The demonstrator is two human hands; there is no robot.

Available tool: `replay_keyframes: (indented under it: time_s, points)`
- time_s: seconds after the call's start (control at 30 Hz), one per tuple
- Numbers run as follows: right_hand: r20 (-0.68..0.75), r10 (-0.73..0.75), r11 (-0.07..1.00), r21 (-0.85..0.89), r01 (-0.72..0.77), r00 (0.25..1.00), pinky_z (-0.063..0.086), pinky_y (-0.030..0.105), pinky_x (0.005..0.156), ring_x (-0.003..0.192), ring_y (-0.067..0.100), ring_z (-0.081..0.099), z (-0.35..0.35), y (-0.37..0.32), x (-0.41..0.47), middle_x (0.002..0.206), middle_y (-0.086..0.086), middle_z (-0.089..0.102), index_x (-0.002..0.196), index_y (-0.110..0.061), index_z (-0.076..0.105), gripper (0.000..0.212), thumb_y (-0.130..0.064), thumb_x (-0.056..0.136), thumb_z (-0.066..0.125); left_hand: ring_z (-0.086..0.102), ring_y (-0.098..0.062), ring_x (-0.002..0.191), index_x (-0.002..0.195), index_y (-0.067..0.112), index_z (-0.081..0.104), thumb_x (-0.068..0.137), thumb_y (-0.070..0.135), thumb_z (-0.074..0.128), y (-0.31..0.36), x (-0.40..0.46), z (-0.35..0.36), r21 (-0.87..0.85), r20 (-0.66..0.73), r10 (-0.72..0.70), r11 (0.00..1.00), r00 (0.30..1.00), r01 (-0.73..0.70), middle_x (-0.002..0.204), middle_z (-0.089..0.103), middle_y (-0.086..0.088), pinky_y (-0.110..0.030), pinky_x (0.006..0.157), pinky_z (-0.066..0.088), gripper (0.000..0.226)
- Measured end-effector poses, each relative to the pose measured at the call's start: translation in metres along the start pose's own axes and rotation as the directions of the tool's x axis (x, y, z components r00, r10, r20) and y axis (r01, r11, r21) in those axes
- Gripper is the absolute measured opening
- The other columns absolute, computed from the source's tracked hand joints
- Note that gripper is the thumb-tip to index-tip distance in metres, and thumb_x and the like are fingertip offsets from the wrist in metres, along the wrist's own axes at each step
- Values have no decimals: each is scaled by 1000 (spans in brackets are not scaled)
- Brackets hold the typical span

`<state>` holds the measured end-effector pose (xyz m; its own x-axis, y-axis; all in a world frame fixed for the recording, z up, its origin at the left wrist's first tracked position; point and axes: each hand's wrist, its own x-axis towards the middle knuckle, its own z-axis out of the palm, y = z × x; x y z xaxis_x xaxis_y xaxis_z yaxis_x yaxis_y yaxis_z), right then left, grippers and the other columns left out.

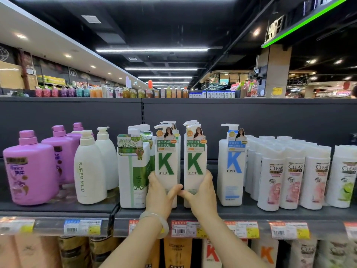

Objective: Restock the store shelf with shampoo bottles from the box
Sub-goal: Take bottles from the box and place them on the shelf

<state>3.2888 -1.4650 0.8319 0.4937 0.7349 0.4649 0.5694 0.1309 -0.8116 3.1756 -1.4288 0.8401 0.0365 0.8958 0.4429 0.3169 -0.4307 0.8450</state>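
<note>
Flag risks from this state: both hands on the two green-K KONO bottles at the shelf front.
1. The left hand and right hand grip the green-K bottles low on tall bodies; a push could tip them into the row behind.
2. The left bottle sits tight against the green-striped pump bottle; sliding may drag it.
3. Both stand near the shelf edge; a backward pull might drop them.

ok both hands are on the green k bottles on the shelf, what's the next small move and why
Probably let go. The left hand grips the left green K bottle, the right hand the right green K bottle; both bottles stand upright on the shelf, labels forward, level with the blue K bottle.
</note>
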Motion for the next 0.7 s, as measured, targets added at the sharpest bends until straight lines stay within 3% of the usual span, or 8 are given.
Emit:
replay_keyframes:
  time_s: [0.1, 0.2, 0.3, 0.4, 0.53, 0.63, 0.7]
  points:
    - [20, 3, 1000, -2, -3, 1000, 48, 37, 96, 118, 13, 45, -3, -3, -2, 131, -1, 44, 136, -26, 21, 95, -30, 64, 83, 49, -23, 118, 126, 12, 30, 73, 25, 76, 2, 0, 1, 6, -3, -22, 1000, 1000, 22, 129, 51, -9, -35, 96, 41, 71]
    - [-8, 16, 1000, 26, -16, 1000, 42, 39, 104, 129, 15, 39, -13, -2, -10, 140, 0, 39, 144, -22, 17, 99, -27, 68, 81, 41, -24, 128, 138, 12, 21, 73, 30, 75, 3, -7, 3, 0, -22, -26, 1000, 999, 26, 139, 43, -12, -40, 106, 37, 86]
    - [-247, -69, 998, -17, 66, 967, 37, 25, 97, 120, 10, 42, -40, 9, -23, 131, -2, 43, 137, -20, 32, 79, -23, 73, 77, 24, -23, 139, 145, 17, 10, 72, 38, 74, 8, -26, 7, 59, -136, 41, 998, 990, -33, 150, 25, -10, -41, 114, 25, 99]
    - [-419, -29, 996, -85, -7, 908, 36, 31, 100, 123, 21, 38, -68, 24, -18, 131, 7, 38, 138, -12, 30, 87, -21, 68, 81, 19, -21, 138, 144, 10, 17, 71, 38, 74, 11, -47, 17, 144, -199, 198, 975, 960, -172, 149, 23, -10, -33, 112, 16, 97]
    - [-217, 172, 979, -67, -191, 961, 33, 42, 108, 135, 27, 30, -78, 32, 3, 146, 12, 29, 146, -10, 11, 112, -29, 64, 84, 21, -25, 136, 142, 8, 24, 72, 35, 75, 14, -63, 37, 125, -112, 156, 982, 981, -141, 147, 28, -12, -33, 111, 18, 91]
    - [-139, 196, 962, -163, -218, 971, 47, 38, 87, 116, 27, 50, -73, 38, 10, 130, 10, 48, 128, -12, 27, 83, -29, 68, 81, 19, -24, 138, 144, 12, 16, 75, 40, 71, 16, -67, 50, 146, -58, 107, 985, 993, -98, 149, 22, -8, -35, 112, 20, 92]
    - [-159, 204, 942, -236, -238, 966, 46, 34, 76, 107, 28, 55, -72, 39, 11, 122, 8, 52, 117, -13, 30, 68, -30, 71, 77, 18, -23, 139, 145, 14, 12, 77, 40, 69, 16, -67, 55, 163, -45, 77, 984, 996, -68, 150, 19, -7, -35, 113, 22, 92]
